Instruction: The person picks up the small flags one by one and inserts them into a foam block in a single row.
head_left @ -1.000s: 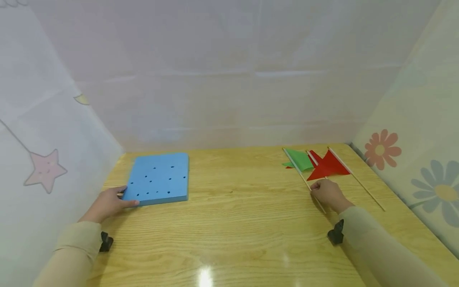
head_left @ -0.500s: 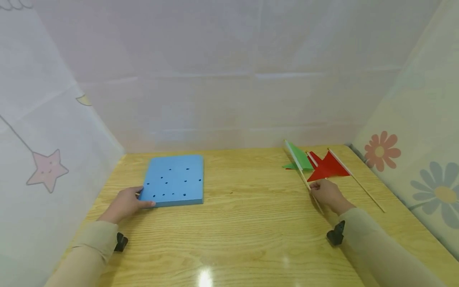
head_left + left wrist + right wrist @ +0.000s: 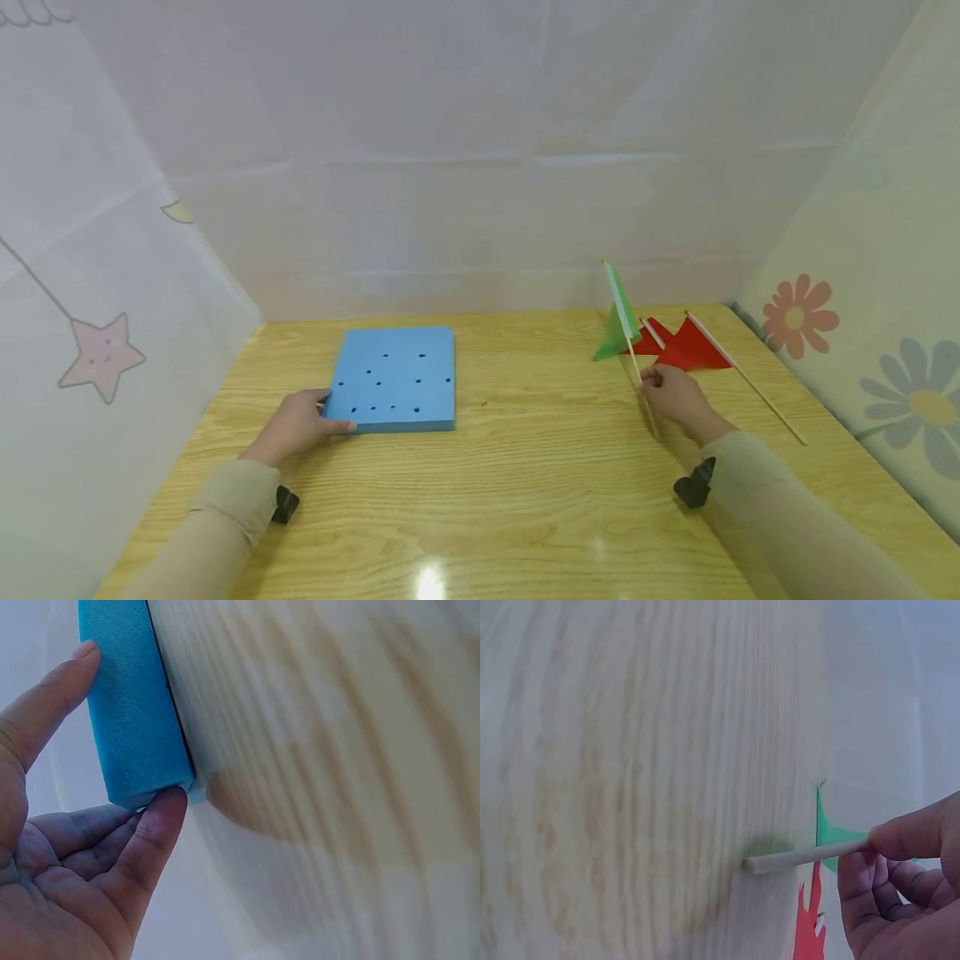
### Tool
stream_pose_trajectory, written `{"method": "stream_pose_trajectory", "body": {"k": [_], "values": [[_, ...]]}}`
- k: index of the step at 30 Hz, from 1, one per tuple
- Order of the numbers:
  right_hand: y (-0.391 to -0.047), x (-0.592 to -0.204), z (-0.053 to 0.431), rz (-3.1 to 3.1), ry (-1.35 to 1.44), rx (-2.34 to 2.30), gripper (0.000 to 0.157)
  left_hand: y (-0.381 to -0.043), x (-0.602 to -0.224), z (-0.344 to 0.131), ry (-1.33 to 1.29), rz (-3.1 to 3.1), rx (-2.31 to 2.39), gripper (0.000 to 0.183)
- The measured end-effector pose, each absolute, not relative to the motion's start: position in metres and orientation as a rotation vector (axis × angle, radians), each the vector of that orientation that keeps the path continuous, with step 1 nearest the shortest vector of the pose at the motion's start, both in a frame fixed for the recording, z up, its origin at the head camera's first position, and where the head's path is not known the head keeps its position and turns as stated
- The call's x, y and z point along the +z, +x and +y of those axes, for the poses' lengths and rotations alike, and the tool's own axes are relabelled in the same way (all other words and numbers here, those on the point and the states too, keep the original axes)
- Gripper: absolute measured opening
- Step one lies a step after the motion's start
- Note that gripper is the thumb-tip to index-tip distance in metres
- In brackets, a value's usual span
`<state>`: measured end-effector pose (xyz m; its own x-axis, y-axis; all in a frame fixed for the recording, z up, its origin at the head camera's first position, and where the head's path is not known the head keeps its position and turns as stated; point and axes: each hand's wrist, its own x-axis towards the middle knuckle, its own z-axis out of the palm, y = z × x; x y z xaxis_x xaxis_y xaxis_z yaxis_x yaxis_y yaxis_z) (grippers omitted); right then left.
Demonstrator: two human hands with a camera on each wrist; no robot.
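Note:
A blue foam block with several small dark holes in its top lies flat on the table. My left hand is at its near left corner, thumb along the front side and fingertips against the left side; the left wrist view shows this contact on the block's side. Between thumb and fingers, my right hand pinches the thin wooden stick of a green flag. The flag stands tilted with its cloth end raised. In the right wrist view the stick's bottom end points away from the hand, close to the table.
Red flags lie at the back right of the wooden table, one stick slanting toward the right edge. White cloth walls with printed stars and flowers enclose the back and sides.
My left hand has slid the foam block to the right along the table. My right hand has raised the green flag's cloth end off the table and tipped it more upright.

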<state>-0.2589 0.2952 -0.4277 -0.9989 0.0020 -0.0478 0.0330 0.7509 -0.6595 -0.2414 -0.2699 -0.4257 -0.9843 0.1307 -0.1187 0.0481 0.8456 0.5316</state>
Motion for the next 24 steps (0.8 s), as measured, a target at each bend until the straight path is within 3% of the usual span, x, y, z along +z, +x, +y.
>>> {"method": "stream_pose_trajectory", "body": {"k": [10,24], "values": [[-0.259,-0.421,0.283,2.805,0.064,-1.342,0.039,-0.241,-0.425,-0.239,0.164,2.852,0.890,0.097],[-0.266,-0.412,0.250,2.883,0.077,-1.477,0.034,-0.244,-0.427,-0.199,0.154,2.851,0.906,0.092]]}}
